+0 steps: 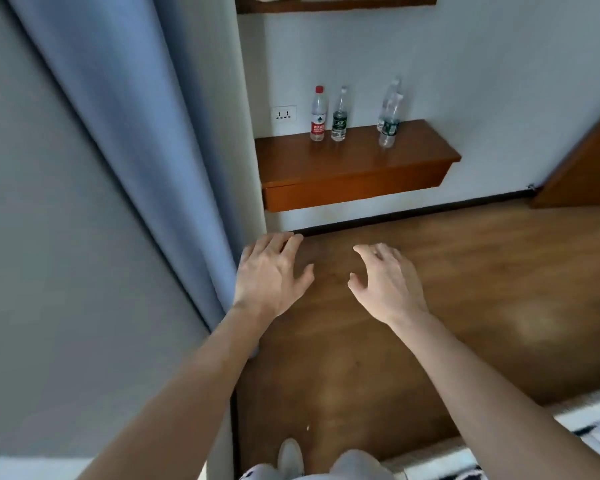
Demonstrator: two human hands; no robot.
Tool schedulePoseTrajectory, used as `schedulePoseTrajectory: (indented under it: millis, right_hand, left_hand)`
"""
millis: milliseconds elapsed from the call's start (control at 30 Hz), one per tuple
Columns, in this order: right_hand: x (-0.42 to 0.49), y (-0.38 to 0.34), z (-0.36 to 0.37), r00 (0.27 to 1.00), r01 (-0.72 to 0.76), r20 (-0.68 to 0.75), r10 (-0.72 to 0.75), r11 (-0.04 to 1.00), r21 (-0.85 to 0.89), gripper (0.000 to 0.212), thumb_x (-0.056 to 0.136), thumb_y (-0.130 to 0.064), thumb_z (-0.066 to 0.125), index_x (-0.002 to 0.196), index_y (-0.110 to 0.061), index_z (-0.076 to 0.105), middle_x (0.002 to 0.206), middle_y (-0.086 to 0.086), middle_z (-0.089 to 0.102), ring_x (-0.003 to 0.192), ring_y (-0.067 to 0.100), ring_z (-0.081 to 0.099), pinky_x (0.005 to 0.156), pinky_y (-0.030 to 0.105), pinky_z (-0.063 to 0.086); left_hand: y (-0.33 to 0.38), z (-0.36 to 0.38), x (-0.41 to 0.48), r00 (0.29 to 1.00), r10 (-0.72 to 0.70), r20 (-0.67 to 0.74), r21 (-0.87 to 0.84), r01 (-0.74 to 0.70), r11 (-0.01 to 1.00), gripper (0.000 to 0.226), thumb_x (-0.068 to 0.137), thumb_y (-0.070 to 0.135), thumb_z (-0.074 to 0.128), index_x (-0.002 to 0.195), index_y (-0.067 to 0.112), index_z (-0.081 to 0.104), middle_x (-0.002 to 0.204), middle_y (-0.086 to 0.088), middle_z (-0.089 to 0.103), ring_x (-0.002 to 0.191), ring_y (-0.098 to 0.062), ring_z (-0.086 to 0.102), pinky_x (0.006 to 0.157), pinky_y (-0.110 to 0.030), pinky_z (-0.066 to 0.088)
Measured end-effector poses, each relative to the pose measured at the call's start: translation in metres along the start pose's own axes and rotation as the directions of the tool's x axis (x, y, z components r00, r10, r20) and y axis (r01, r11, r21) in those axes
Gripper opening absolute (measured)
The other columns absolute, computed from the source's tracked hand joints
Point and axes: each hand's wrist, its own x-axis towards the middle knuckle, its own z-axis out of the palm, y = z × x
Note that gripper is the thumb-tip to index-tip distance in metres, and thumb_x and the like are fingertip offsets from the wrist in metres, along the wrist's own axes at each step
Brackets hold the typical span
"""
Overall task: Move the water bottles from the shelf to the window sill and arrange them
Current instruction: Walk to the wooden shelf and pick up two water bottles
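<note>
Three clear water bottles stand upright on a brown wooden wall shelf (354, 168) ahead of me. The one with a red cap and red label (318, 114) is at the left. Right beside it stands a bottle with a dark green label (339, 116). A third bottle with a green label (389, 114) stands apart to the right and looks blurred. My left hand (271, 271) and my right hand (387, 282) are stretched out in front of me over the floor, well short of the shelf. Both have relaxed, spread fingers and hold nothing. No window sill is in view.
A blue-grey curtain (129, 150) hangs at the left beside a wall corner. A wall socket (284, 113) sits left of the bottles. A second wooden shelf (336, 2) is above. A wooden panel (589, 161) stands at the right, bedding (568, 441) at the lower right, wooden floor (465, 271) between.
</note>
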Motion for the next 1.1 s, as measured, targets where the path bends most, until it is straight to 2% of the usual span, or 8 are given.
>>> schedulePoseTrajectory:
  millis: [267,533,667,933,1100]
  right_hand:
    - [0.062,0.049,0.017,0.985,-0.167,0.028,0.168,0.986,-0.024,0.054,0.092,-0.046,0.061,0.141,-0.027,0.049,0.139,0.002,0.057,0.130,0.021,0.053,0.109,0.039,0.044]
    - [0.133,0.137,0.026,0.959,-0.282,0.004,0.282,0.959,0.003,0.052,0.094,-0.042,0.058,0.141,-0.025,0.048,0.139,0.003,0.056,0.131,0.022,0.052,0.110,0.040,0.043]
    - [0.191,0.199,0.026,0.948,-0.318,0.028,0.318,0.948,0.021,0.055,0.095,-0.048,0.058,0.145,-0.029,0.044,0.148,0.001,0.050,0.139,0.020,0.046,0.116,0.040,0.038]
    - [0.309,0.328,0.010,0.930,-0.366,-0.035,0.365,0.930,-0.019,0.056,0.092,-0.052,0.060,0.142,-0.031,0.047,0.144,0.000,0.055,0.136,0.020,0.049,0.112,0.041,0.043]
    - [0.349,0.389,0.016,0.928,-0.372,-0.007,0.372,0.928,-0.030,0.054,0.093,-0.051,0.058,0.141,-0.030,0.048,0.142,-0.001,0.056,0.133,0.020,0.051,0.111,0.039,0.044]
  left_hand:
    - [0.026,0.043,0.110,0.986,0.145,0.081,-0.040,-0.143,0.989,0.060,0.092,0.061,0.041,0.144,0.032,0.040,0.148,0.006,0.046,0.138,-0.018,0.039,0.116,-0.041,0.032]
    - [0.075,0.095,0.225,0.967,0.252,0.037,-0.115,-0.246,0.962,0.056,0.091,0.058,0.048,0.138,0.027,0.050,0.141,0.004,0.054,0.132,-0.017,0.045,0.112,-0.040,0.037]
    - [0.118,0.132,0.296,0.965,0.259,0.045,-0.136,-0.251,0.958,0.054,0.091,0.059,0.047,0.135,0.029,0.051,0.138,0.006,0.055,0.130,-0.015,0.047,0.110,-0.040,0.041]
    - [0.206,0.178,0.436,0.964,0.265,0.024,-0.140,-0.259,0.956,0.053,0.089,0.056,0.050,0.132,0.026,0.055,0.132,0.007,0.060,0.124,-0.013,0.052,0.102,-0.037,0.047]
    - [0.239,0.195,0.490,0.968,0.250,0.001,-0.138,-0.247,0.959,0.050,0.087,0.049,0.056,0.130,0.023,0.058,0.129,0.006,0.062,0.123,-0.014,0.054,0.102,-0.036,0.046]
